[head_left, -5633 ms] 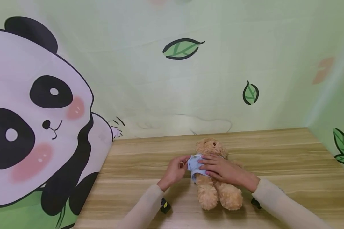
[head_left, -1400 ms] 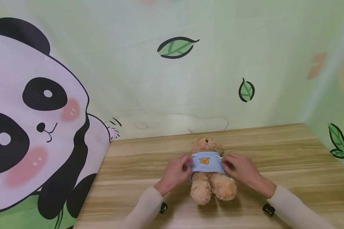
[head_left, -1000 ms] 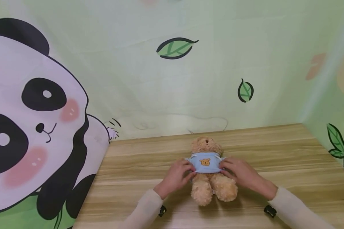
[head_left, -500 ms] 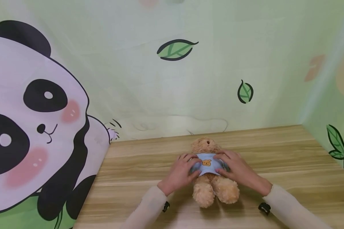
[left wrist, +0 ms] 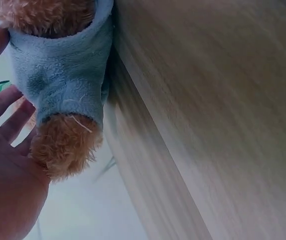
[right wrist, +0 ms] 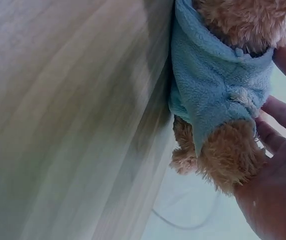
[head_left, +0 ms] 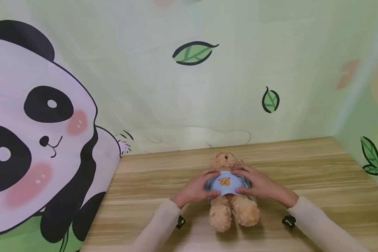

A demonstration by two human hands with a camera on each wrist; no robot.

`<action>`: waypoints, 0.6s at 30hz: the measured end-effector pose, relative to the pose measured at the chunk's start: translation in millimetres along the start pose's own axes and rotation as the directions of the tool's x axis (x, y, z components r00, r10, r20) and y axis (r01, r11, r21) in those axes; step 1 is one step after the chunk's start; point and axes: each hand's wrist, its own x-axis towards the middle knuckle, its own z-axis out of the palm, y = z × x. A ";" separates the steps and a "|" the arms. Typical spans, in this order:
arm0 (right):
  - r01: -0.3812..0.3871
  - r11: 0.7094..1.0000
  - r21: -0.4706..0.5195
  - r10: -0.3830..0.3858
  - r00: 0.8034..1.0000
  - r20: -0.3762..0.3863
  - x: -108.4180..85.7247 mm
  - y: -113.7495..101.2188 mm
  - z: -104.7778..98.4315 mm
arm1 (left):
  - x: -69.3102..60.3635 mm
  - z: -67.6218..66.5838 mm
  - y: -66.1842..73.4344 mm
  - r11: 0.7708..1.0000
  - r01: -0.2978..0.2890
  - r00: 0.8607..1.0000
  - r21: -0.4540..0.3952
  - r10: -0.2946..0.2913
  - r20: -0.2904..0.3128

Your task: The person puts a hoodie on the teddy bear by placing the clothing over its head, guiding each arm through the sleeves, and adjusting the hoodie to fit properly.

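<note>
A light brown teddy bear [head_left: 225, 161] lies on its back on the wooden table, head away from me. It wears a light blue shirt [head_left: 228, 189] with an orange animal face printed on the front. My left hand [head_left: 193, 188] rests on the shirt's left side, thumb near the hem and fingers higher up. On the other side my right hand [head_left: 264, 184] lies the same way, fingertips on the chest. Both wrist views show the blue shirt [left wrist: 62, 75] beside spread, fairly straight fingers. Furry arms stick out of the sleeves; the bear's back is hidden.
The wooden table [head_left: 151, 196] ends at a green backdrop [head_left: 138, 87] with painted leaves and a large panda [head_left: 66, 70] on the left. Small black clips [head_left: 289, 222] show beside both cream sleeves.
Earlier my left hand held the shirt's side while the right lay across it; then both pinched its sides and moved down to the hem. Now both hands spread over the front.
</note>
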 end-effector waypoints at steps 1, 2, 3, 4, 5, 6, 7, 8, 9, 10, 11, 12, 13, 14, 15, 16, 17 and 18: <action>-0.002 1.000 -0.002 0.002 1.000 -0.003 0.0 0.0 -0.5 | -0.1 0.2 0.0 1.000 0.002 1.000 -0.008 -0.002 -0.006; -0.002 1.000 0.001 0.002 1.000 -0.007 0.0 -0.2 -1.1 | -0.2 0.6 0.0 1.000 0.006 1.000 -0.018 -0.006 -0.012; 0.003 1.000 0.004 -0.003 1.000 -0.014 -0.1 -0.1 -1.7 | -0.4 0.8 0.0 0.999 0.011 1.000 -0.030 -0.011 -0.016; 0.002 1.000 0.005 -0.002 1.000 -0.018 -0.6 -0.1 -2.5 | -0.7 0.9 0.0 0.999 0.016 1.000 -0.042 -0.017 -0.021; 0.001 1.000 0.006 -0.001 1.000 -0.023 -1.0 0.0 -3.6 | -0.9 1.1 0.0 0.998 0.025 0.999 -0.053 -0.026 -0.024; 0.000 1.000 0.007 0.000 1.000 -0.029 -1.3 0.1 -5.0 | -1.2 0.5 0.4 0.997 0.034 0.999 -0.071 -0.036 -0.027; -0.006 1.000 0.003 0.006 0.999 -0.033 -1.7 0.3 -6.7 | -1.2 0.1 0.7 0.996 0.044 0.998 -0.082 -0.046 -0.030; -0.007 1.000 -0.001 0.007 0.999 -0.038 -2.0 0.7 -8.7 | -1.1 -0.6 1.0 0.995 0.047 0.998 -0.093 -0.051 -0.037; -0.007 1.000 -0.012 0.007 0.999 -0.044 -2.0 1.3 -10.7 | -0.8 -1.5 1.4 0.995 0.042 0.998 -0.093 -0.046 -0.050; -0.013 1.000 -0.022 0.012 0.999 -0.049 -2.2 1.1 -12.8 | -0.8 -2.4 1.8 0.995 0.036 0.997 -0.089 -0.041 -0.062; -0.012 1.000 -0.028 0.010 0.998 -0.058 -2.1 0.9 -14.9 | -0.8 -3.6 2.4 0.996 0.027 0.996 -0.085 -0.034 -0.077; -0.006 0.999 -0.038 0.004 0.998 -0.067 -1.7 0.8 -17.2 | -0.6 -4.8 3.1 0.997 0.017 0.995 -0.071 -0.024 -0.094; 0.000 0.998 -0.057 -0.004 0.997 -0.080 -1.2 0.5 -19.4 | -0.5 -6.1 3.9 0.999 0.008 0.994 -0.049 -0.013 -0.111; 0.005 0.997 -0.080 -0.013 0.995 -0.096 -0.7 -0.2 -22.0 | -0.3 -7.3 4.8 1.000 -0.004 0.991 -0.024 0.001 -0.131; 0.008 0.994 -0.105 -0.020 0.994 -0.112 -0.1 -1.2 -24.7 | -0.2 -8.5 5.8 1.000 -0.012 0.988 0.008 0.014 -0.152; 0.009 0.991 -0.133 -0.026 0.992 -0.127 0.5 -2.7 -27.7 | -0.3 -9.9 7.2 0.999 -0.014 0.986 0.035 0.020 -0.168; 0.005 0.987 -0.159 -0.027 0.990 -0.140 1.3 -4.0 -30.7 | 0.0 -11.5 8.6 0.997 -0.017 0.982 0.072 0.030 -0.187; -0.002 0.982 -0.188 -0.026 0.988 -0.150 2.3 -5.6 -33.8 | 0.0 -13.5 10.5 0.994 -0.015 0.978 0.109 0.037 -0.204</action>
